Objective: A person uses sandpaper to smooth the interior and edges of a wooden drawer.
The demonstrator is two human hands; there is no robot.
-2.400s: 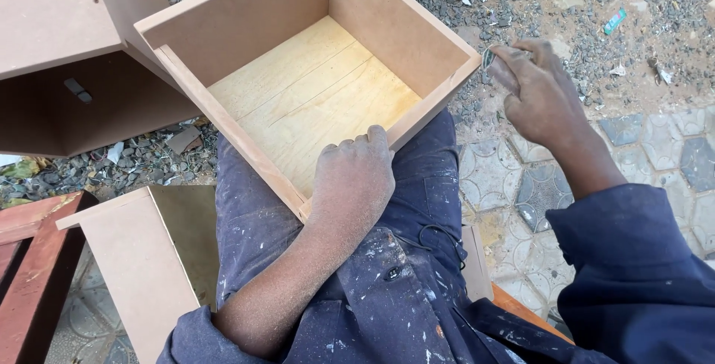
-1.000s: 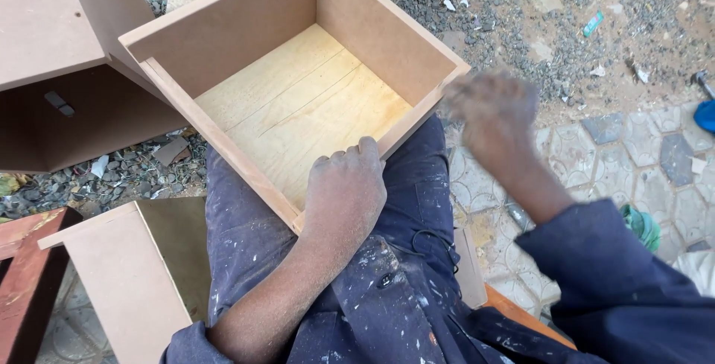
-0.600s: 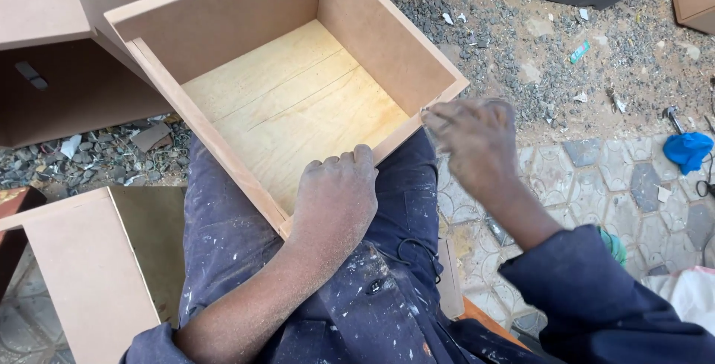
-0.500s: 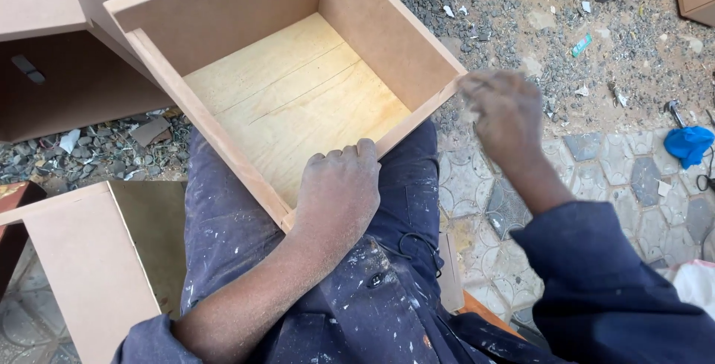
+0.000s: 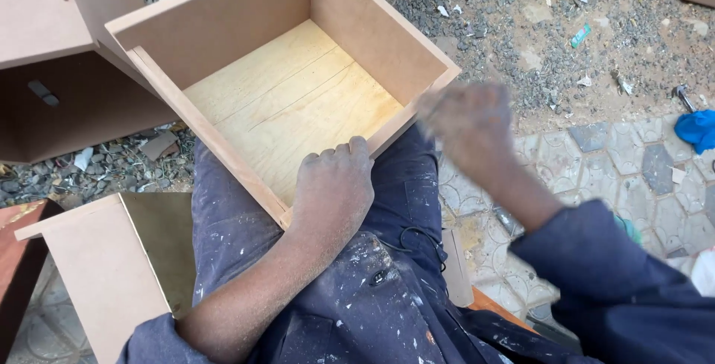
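Observation:
An open box [image 5: 223,25] of brown fibreboard with a pale plywood bottom rests tilted on my lap. My left hand [image 5: 331,185] is closed over the box's near edge, fingers curled inside, and it is dusted with fine sawdust. My right hand [image 5: 469,122] is motion-blurred just off the box's right front corner, close to the edge, with its fingers curled. The small folded sheet it pinched in earlier frames cannot be made out now.
A second fibreboard box [image 5: 97,275] stands by my left knee. A larger brown cabinet piece [image 5: 45,7] lies at the upper left. Gravel [image 5: 521,44] and patterned paving tiles [image 5: 611,155] cover the ground on the right, where a blue cloth [image 5: 700,127] lies.
My right hand has gone back and forth along the box's right front corner and is now drawn in toward it. The left hand has kept its grip on the near edge.

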